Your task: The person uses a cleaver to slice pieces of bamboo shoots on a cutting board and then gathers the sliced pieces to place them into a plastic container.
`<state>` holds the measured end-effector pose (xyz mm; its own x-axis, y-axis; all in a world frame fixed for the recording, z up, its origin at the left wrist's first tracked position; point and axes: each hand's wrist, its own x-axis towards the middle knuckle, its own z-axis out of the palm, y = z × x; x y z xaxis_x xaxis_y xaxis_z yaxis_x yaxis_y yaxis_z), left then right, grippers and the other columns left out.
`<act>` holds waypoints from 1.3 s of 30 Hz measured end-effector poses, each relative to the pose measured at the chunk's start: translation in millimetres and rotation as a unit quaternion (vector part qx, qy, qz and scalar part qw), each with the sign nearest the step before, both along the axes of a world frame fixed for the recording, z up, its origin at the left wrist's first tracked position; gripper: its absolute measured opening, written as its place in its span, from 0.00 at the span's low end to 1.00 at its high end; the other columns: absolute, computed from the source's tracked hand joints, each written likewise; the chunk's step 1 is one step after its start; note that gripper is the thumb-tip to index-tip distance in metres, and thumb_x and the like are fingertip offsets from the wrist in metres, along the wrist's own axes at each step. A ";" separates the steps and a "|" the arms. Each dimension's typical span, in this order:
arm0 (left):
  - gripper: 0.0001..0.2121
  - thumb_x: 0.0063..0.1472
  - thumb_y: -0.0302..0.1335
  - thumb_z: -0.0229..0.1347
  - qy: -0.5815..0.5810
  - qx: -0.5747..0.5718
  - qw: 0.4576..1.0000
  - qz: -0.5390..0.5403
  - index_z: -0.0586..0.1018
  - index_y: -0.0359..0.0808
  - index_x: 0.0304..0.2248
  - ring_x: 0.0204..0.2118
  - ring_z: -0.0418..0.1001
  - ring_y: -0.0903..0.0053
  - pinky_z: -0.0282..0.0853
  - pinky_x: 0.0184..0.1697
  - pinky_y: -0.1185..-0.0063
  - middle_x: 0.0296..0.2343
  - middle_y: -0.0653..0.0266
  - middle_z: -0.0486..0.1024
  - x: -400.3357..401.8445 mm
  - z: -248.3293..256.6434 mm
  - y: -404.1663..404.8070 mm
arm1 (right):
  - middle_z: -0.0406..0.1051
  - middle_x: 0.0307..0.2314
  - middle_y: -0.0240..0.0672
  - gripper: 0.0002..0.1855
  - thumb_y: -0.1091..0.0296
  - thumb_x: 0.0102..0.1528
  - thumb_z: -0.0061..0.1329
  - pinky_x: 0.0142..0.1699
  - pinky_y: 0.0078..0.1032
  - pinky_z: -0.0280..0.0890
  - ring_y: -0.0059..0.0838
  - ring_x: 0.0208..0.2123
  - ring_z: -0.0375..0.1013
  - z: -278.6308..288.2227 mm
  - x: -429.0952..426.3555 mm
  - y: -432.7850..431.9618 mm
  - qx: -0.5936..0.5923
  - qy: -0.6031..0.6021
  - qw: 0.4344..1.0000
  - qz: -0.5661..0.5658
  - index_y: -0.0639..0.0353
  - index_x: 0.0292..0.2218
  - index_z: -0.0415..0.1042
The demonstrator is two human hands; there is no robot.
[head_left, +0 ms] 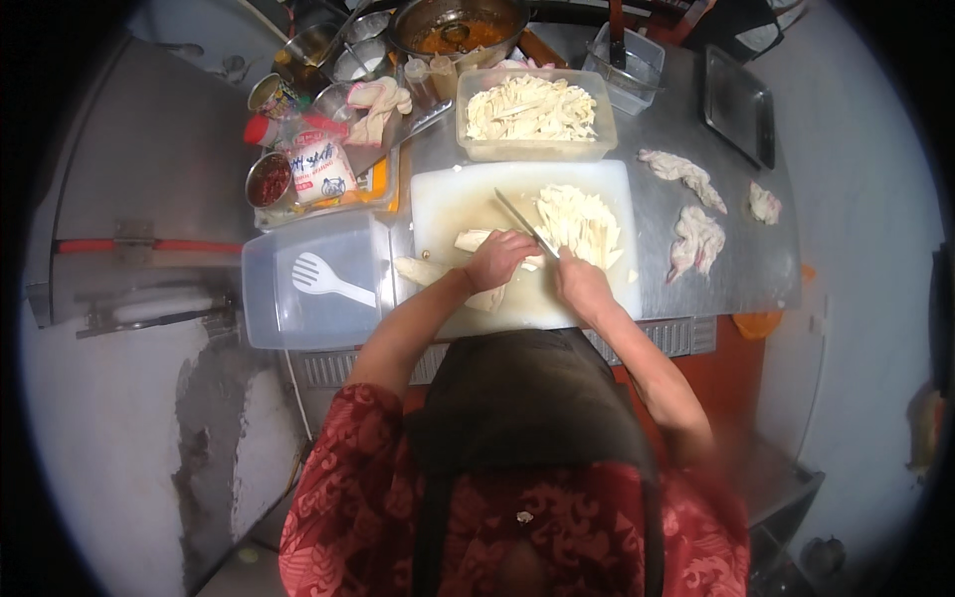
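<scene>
My right hand point(584, 285) grips the handle of a kitchen knife point(516, 211), its blade slanting away to the upper left. Fingers bent, my left hand point(501, 261) presses a pale vegetable piece point(471, 239), which looks like king oyster mushroom, onto the white cutting board point(448, 194). The blade lies right beside those fingertips. To the right of the knife is a heap of cut pale strips point(578, 224). A whole pale piece point(419, 270) rests at the board's left edge, and another point(489, 298) lies below my left hand.
Beyond the board stands a plastic tub point(537, 151) full of strips. A clear lid point(261, 298) carries a white slotted turner point(321, 280) at left. Crumpled cloths or gloves point(695, 240) and a metal tray point(739, 108) are at right. Bowls, a seasoning bag point(322, 170) and bottles crowd the back left.
</scene>
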<state>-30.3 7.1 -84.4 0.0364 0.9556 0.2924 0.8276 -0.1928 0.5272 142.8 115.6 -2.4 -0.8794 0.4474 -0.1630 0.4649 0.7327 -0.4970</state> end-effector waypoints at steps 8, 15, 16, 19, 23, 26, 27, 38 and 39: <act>0.14 0.51 0.19 0.48 0.008 0.013 1.000 0.002 0.76 0.38 0.38 0.43 0.68 0.70 0.60 0.44 0.74 0.40 0.64 0.72 0.7 -4.2 -4.6 | 0.70 0.19 0.56 0.09 0.72 0.54 0.35 0.29 0.44 0.67 0.54 0.23 0.72 -4.5 -9.9 3.1 -0.016 -0.020 1.000 -0.004 0.69 0.33 0.63; 0.14 0.51 0.18 0.48 -0.019 0.001 1.000 -0.016 0.76 0.37 0.39 0.44 0.68 0.70 0.60 0.45 0.74 0.40 0.64 0.72 0.3 -0.4 -0.7 | 0.70 0.18 0.56 0.08 0.71 0.54 0.36 0.29 0.44 0.66 0.54 0.23 0.72 -38.7 -15.8 14.8 -0.014 -0.014 1.000 0.003 0.68 0.32 0.62; 0.14 0.51 0.18 0.48 -0.009 0.001 1.000 -0.008 0.75 0.37 0.39 0.44 0.68 0.69 0.60 0.45 0.74 0.40 0.64 0.72 -0.8 -4.9 -4.9 | 0.70 0.18 0.56 0.08 0.71 0.54 0.36 0.29 0.44 0.66 0.54 0.23 0.72 -26.4 -17.5 12.0 -0.010 -0.013 1.000 0.012 0.68 0.32 0.62; 0.14 0.51 0.18 0.48 -0.011 0.006 1.000 -0.007 0.75 0.36 0.39 0.44 0.67 0.69 0.60 0.46 0.74 0.40 0.63 0.72 -2.3 -7.4 -5.3 | 0.70 0.18 0.56 0.08 0.72 0.53 0.37 0.29 0.45 0.66 0.54 0.23 0.72 -10.1 -4.8 1.0 -0.010 -0.017 1.000 0.004 0.68 0.32 0.63; 0.14 0.51 0.18 0.48 -0.025 0.012 0.999 -0.023 0.75 0.35 0.39 0.44 0.67 0.68 0.61 0.47 0.74 0.40 0.61 0.72 -1.7 -3.1 -1.9 | 0.69 0.18 0.56 0.09 0.69 0.55 0.38 0.30 0.46 0.65 0.56 0.23 0.71 -39.4 -10.9 4.8 -0.026 -0.017 0.999 -0.027 0.67 0.32 0.62; 0.14 0.51 0.18 0.48 -0.018 0.019 1.000 -0.017 0.75 0.34 0.39 0.44 0.68 0.67 0.61 0.46 0.73 0.40 0.60 0.72 -4.3 -6.3 -5.3 | 0.69 0.18 0.57 0.09 0.69 0.55 0.37 0.29 0.45 0.66 0.55 0.22 0.71 -23.4 -11.2 5.1 -0.018 -0.022 1.000 0.006 0.68 0.32 0.62; 0.14 0.51 0.17 0.48 -0.018 0.023 0.999 -0.015 0.75 0.34 0.39 0.44 0.68 0.67 0.62 0.46 0.73 0.40 0.60 0.72 -4.0 -7.2 -5.9 | 0.69 0.17 0.57 0.10 0.69 0.55 0.37 0.29 0.44 0.67 0.54 0.22 0.72 -17.0 -8.4 2.9 -0.012 -0.025 0.999 0.022 0.69 0.32 0.63; 0.13 0.50 0.16 0.48 -0.050 0.043 0.998 -0.017 0.75 0.33 0.37 0.42 0.68 0.64 0.63 0.47 0.72 0.38 0.58 0.72 -6.8 -11.8 -6.8 | 0.70 0.19 0.58 0.10 0.68 0.56 0.37 0.30 0.45 0.67 0.56 0.23 0.72 -9.8 -9.2 1.0 -0.026 -0.038 0.999 -0.014 0.68 0.33 0.63; 0.14 0.50 0.16 0.48 -0.058 0.042 0.997 -0.019 0.75 0.32 0.37 0.42 0.68 0.64 0.63 0.47 0.72 0.38 0.58 0.72 -6.3 -10.8 -6.4 | 0.70 0.19 0.58 0.10 0.68 0.56 0.37 0.30 0.45 0.67 0.56 0.23 0.72 -3.4 -2.5 -2.2 -0.026 -0.037 0.999 -0.017 0.68 0.33 0.63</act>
<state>-36.6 0.8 -95.2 0.0340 0.9262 0.3756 0.7526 -0.2710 0.6002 140.4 113.4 -5.8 -0.8483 0.4666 -0.2504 0.5262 0.6897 -0.4974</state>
